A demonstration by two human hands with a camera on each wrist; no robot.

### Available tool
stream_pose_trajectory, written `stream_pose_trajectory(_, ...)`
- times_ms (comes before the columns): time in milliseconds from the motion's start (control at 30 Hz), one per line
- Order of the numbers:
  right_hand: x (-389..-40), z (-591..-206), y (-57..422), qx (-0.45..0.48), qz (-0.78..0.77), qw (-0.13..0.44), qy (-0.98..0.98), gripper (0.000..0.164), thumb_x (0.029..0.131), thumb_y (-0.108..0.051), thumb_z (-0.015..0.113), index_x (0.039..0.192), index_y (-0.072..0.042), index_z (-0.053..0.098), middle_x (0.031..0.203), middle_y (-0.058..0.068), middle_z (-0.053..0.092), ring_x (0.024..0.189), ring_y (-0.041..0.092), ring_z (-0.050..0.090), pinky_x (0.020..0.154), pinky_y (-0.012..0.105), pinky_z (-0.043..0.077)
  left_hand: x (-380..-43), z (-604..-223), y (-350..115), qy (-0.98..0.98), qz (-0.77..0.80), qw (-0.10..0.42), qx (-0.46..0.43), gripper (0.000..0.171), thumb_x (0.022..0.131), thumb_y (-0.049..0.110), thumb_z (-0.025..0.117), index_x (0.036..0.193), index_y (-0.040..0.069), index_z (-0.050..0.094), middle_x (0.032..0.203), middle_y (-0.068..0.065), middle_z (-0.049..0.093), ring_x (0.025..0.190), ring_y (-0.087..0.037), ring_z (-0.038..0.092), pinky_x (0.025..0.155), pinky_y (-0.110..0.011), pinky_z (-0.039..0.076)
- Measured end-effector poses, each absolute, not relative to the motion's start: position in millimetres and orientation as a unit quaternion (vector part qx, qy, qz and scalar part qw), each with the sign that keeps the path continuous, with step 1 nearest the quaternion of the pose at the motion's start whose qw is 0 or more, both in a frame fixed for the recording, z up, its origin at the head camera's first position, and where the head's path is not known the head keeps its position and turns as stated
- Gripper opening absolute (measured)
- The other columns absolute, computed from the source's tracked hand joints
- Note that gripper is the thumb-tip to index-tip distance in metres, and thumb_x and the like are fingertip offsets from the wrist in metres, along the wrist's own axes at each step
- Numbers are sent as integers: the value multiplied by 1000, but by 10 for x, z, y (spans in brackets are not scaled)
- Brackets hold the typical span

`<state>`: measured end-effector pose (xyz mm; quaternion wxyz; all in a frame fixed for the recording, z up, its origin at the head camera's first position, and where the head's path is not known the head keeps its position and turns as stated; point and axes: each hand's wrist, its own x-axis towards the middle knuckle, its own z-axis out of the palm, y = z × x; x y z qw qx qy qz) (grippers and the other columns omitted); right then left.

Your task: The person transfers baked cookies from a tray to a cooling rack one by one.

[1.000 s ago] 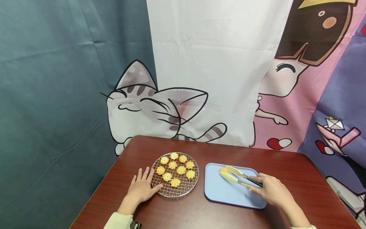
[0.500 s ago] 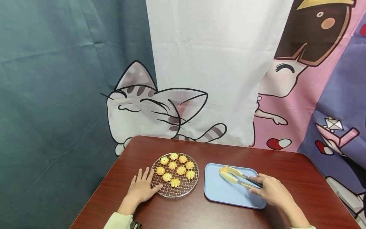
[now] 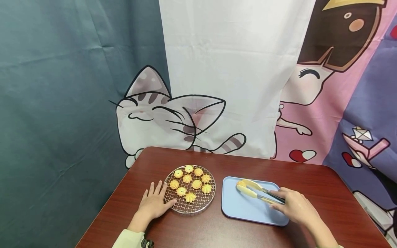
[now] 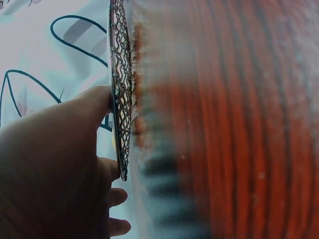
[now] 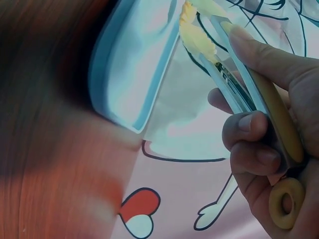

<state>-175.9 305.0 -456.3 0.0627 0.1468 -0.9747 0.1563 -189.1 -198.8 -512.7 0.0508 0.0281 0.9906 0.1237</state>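
Note:
My left hand (image 3: 152, 202) lies with fingers spread at the left side of a round wire cooling rack (image 3: 186, 207). In the left wrist view, the thumb and a finger of that hand (image 4: 55, 154) touch the rack's rim (image 4: 115, 99). Several swirled, pale yellow piped cookies (image 3: 190, 197) sit on the mesh. My right hand (image 3: 296, 205) grips food tongs (image 3: 247, 191) with pale yellow tips, its fingers wrapped around the handles (image 5: 276, 114) in the right wrist view. One cookie (image 3: 240, 183) is between the tong tips, over the far left part of a light blue tray (image 3: 238, 210).
Rack and tray stand side by side on a reddish-brown wooden table (image 3: 214, 229), with a strip of tabletop between them. A cloth curtain (image 3: 198, 62) with cartoon drawings hangs behind the table's far edge.
The tong tips and the cookie between them have shifted very slightly to the left over the tray. My left hand, the rack and the tray stay in place.

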Motion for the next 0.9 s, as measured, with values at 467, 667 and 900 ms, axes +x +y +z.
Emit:
stream_pose_trajectory(467, -1629, -4403, 2859, 178, 172, 80, -966, 48, 75, -37, 89, 119, -22, 78, 90, -14, 61, 70, 0, 47, 56, 21, 38, -1882, -5133, -1986, 991, 123, 47, 29, 90, 95, 67, 53, 158, 6, 34, 165, -21, 25, 151, -51, 15, 119, -66, 16)
stream_pose_trajectory(667, -1605, -4374, 2769, 208, 170, 105, -958, 46, 74, -36, 89, 117, -23, 79, 84, -18, 57, 66, -3, 43, 55, 21, 37, -1876, -5129, -1982, 991, 125, 47, 29, 90, 95, 66, 53, 158, 5, 34, 165, -21, 25, 151, -51, 14, 119, -67, 16)
stream_pose_trajectory(900, -1562, -4355, 2645, 241, 177, 110, -948, 46, 76, -39, 88, 118, -24, 78, 86, -22, 56, 67, -4, 45, 55, 20, 38, -1878, -5131, -1980, 991, 124, 49, 28, 90, 95, 67, 53, 158, 6, 34, 165, -22, 25, 151, -51, 14, 119, -67, 16)
